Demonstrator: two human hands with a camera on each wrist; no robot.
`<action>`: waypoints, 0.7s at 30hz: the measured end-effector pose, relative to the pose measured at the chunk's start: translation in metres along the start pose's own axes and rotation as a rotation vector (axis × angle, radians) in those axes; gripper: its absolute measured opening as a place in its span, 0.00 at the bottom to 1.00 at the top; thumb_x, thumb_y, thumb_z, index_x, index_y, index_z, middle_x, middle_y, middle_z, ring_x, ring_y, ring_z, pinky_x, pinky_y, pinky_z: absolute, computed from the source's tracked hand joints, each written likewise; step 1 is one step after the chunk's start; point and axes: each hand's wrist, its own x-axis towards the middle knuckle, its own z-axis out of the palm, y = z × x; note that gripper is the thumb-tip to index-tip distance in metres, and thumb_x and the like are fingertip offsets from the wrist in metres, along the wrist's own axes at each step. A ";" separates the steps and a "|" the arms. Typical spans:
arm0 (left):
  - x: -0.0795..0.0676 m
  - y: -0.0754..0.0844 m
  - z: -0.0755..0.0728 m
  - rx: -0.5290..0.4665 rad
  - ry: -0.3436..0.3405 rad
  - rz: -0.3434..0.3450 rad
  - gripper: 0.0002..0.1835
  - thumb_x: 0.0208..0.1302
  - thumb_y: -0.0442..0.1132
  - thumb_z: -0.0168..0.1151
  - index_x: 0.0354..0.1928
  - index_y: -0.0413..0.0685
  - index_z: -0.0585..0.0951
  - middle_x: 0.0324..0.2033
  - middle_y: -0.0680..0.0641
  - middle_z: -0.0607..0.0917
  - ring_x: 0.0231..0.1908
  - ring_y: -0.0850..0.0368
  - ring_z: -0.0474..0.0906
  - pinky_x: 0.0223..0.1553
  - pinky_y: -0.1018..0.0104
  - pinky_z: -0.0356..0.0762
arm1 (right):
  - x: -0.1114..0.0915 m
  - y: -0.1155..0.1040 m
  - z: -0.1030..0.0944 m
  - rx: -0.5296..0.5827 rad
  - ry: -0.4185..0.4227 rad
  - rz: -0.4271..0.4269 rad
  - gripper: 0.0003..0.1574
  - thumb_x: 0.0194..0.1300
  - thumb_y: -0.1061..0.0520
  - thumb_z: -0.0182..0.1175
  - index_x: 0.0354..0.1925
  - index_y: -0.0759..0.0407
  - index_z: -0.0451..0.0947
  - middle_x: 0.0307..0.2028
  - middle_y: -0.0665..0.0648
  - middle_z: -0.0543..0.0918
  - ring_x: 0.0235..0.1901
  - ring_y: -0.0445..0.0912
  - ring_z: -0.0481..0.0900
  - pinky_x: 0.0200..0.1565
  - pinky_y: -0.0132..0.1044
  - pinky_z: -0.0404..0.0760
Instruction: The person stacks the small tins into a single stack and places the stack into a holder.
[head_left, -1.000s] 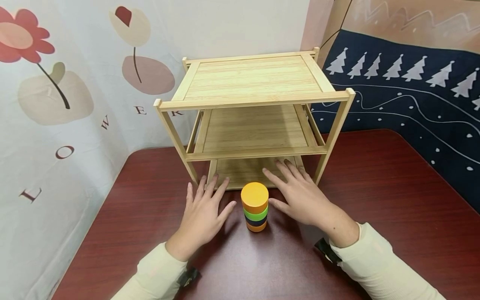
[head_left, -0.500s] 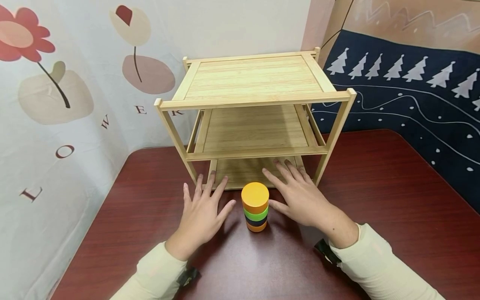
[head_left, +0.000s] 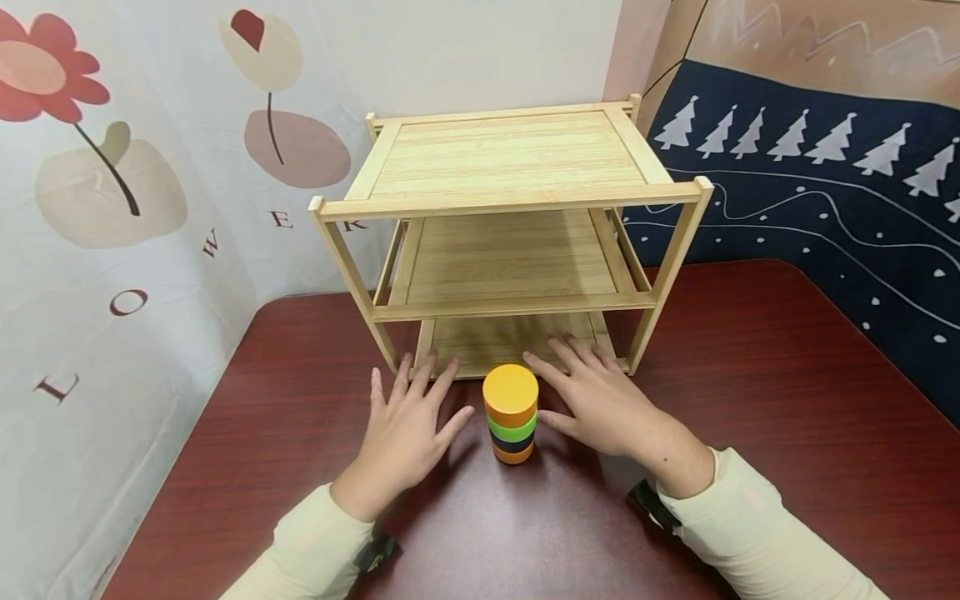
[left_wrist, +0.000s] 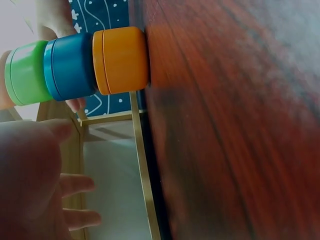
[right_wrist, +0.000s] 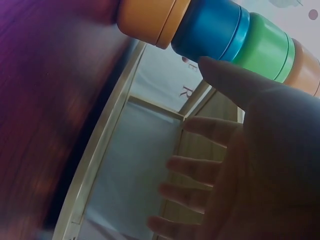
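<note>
A stack of several round lidded-looking pots (head_left: 511, 396) stands upright on the table between my hands. From top to bottom they are orange, green (left_wrist: 31, 72), dark blue (left_wrist: 71, 66) and orange (left_wrist: 122, 60). To the left of the stack, my left hand (head_left: 401, 433) is spread with palm down, its thumb pointing at the pots across a small gap. On the other side my right hand (head_left: 607, 404) is spread too, thumb tip right at the stack's side. In the right wrist view that thumb (right_wrist: 230, 80) overlaps the blue and green pots. Neither hand holds anything.
A three-tier wooden shelf (head_left: 517, 158) stands just behind the stack, its bottom board (head_left: 487, 337) near my fingertips. The dark red table (head_left: 750, 375) meets a flower-printed wall cloth (head_left: 187, 167) at left and a navy tree-patterned cloth (head_left: 787, 183) at right.
My right hand's fingers have drawn back slightly toward me from the shelf. The left hand shifted a little left, then returned right. The stack has stayed put.
</note>
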 end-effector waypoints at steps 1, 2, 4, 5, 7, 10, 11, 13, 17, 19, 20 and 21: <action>0.000 0.000 0.000 -0.005 -0.007 0.006 0.35 0.61 0.69 0.42 0.68 0.68 0.58 0.69 0.48 0.60 0.70 0.43 0.48 0.64 0.34 0.31 | 0.000 0.000 0.000 -0.002 -0.008 -0.006 0.44 0.56 0.34 0.58 0.67 0.44 0.59 0.66 0.61 0.62 0.66 0.59 0.58 0.62 0.61 0.58; 0.000 0.000 0.000 -0.011 -0.013 0.013 0.35 0.60 0.69 0.43 0.68 0.68 0.59 0.68 0.48 0.61 0.70 0.42 0.49 0.64 0.33 0.31 | 0.000 0.000 0.000 -0.003 -0.018 -0.010 0.43 0.56 0.34 0.58 0.67 0.44 0.60 0.66 0.61 0.62 0.66 0.59 0.58 0.61 0.61 0.59; -0.001 0.001 0.001 -0.024 -0.023 0.028 0.34 0.60 0.69 0.44 0.67 0.69 0.61 0.67 0.48 0.62 0.69 0.42 0.50 0.64 0.33 0.30 | 0.000 -0.001 0.000 0.001 -0.039 -0.019 0.43 0.56 0.34 0.58 0.66 0.44 0.61 0.67 0.60 0.62 0.66 0.60 0.58 0.61 0.61 0.60; -0.001 0.000 0.001 -0.028 -0.026 0.039 0.34 0.59 0.69 0.45 0.66 0.69 0.62 0.67 0.49 0.62 0.69 0.42 0.50 0.64 0.33 0.31 | 0.000 -0.001 0.000 0.010 -0.051 -0.023 0.42 0.56 0.34 0.59 0.65 0.45 0.62 0.67 0.60 0.61 0.66 0.60 0.57 0.61 0.60 0.60; -0.002 0.000 0.001 -0.031 -0.031 0.062 0.33 0.59 0.69 0.46 0.65 0.69 0.63 0.67 0.50 0.63 0.69 0.41 0.51 0.63 0.33 0.31 | 0.000 -0.002 0.001 0.028 -0.072 -0.030 0.41 0.56 0.35 0.59 0.64 0.45 0.64 0.67 0.59 0.60 0.67 0.60 0.56 0.61 0.61 0.60; -0.003 0.000 0.003 -0.031 -0.037 0.102 0.33 0.58 0.69 0.48 0.65 0.71 0.64 0.67 0.50 0.62 0.68 0.41 0.54 0.63 0.32 0.33 | -0.001 -0.002 0.002 0.053 -0.097 -0.044 0.39 0.55 0.36 0.61 0.62 0.45 0.66 0.68 0.59 0.60 0.67 0.59 0.56 0.61 0.61 0.60; -0.003 0.000 0.003 -0.034 -0.039 0.116 0.33 0.57 0.69 0.48 0.64 0.71 0.64 0.68 0.50 0.62 0.67 0.41 0.55 0.63 0.32 0.34 | -0.001 -0.002 0.002 0.058 -0.105 -0.051 0.39 0.54 0.37 0.61 0.62 0.46 0.67 0.67 0.59 0.60 0.67 0.58 0.56 0.61 0.61 0.61; -0.004 0.001 0.003 -0.031 -0.049 0.136 0.33 0.57 0.69 0.49 0.64 0.71 0.65 0.68 0.50 0.62 0.67 0.42 0.56 0.63 0.32 0.35 | 0.000 -0.003 0.003 0.069 -0.115 -0.067 0.38 0.54 0.38 0.62 0.61 0.46 0.68 0.66 0.58 0.62 0.66 0.58 0.58 0.60 0.60 0.62; -0.005 0.003 0.003 -0.025 -0.059 0.169 0.32 0.56 0.69 0.51 0.63 0.72 0.67 0.67 0.51 0.63 0.67 0.45 0.57 0.63 0.33 0.37 | 0.000 -0.003 0.005 0.104 -0.121 -0.104 0.37 0.54 0.40 0.63 0.61 0.46 0.69 0.63 0.58 0.67 0.64 0.56 0.63 0.61 0.56 0.63; -0.005 0.004 0.004 -0.021 -0.064 0.180 0.31 0.56 0.69 0.51 0.62 0.72 0.68 0.67 0.51 0.63 0.67 0.46 0.57 0.64 0.33 0.38 | 0.001 -0.003 0.006 0.130 -0.119 -0.115 0.37 0.54 0.41 0.64 0.61 0.46 0.69 0.63 0.57 0.68 0.63 0.55 0.65 0.61 0.55 0.64; -0.005 0.005 0.004 -0.026 -0.066 0.185 0.31 0.56 0.69 0.51 0.61 0.72 0.69 0.67 0.51 0.64 0.67 0.46 0.57 0.64 0.34 0.38 | 0.001 -0.003 0.007 0.143 -0.115 -0.120 0.36 0.53 0.41 0.64 0.60 0.46 0.70 0.62 0.56 0.69 0.63 0.55 0.65 0.61 0.54 0.64; -0.005 0.006 0.004 -0.027 -0.068 0.189 0.31 0.55 0.69 0.51 0.61 0.72 0.69 0.66 0.52 0.64 0.67 0.47 0.57 0.64 0.34 0.38 | 0.001 -0.003 0.008 0.155 -0.114 -0.123 0.35 0.53 0.41 0.64 0.60 0.45 0.70 0.62 0.55 0.69 0.62 0.54 0.65 0.61 0.54 0.64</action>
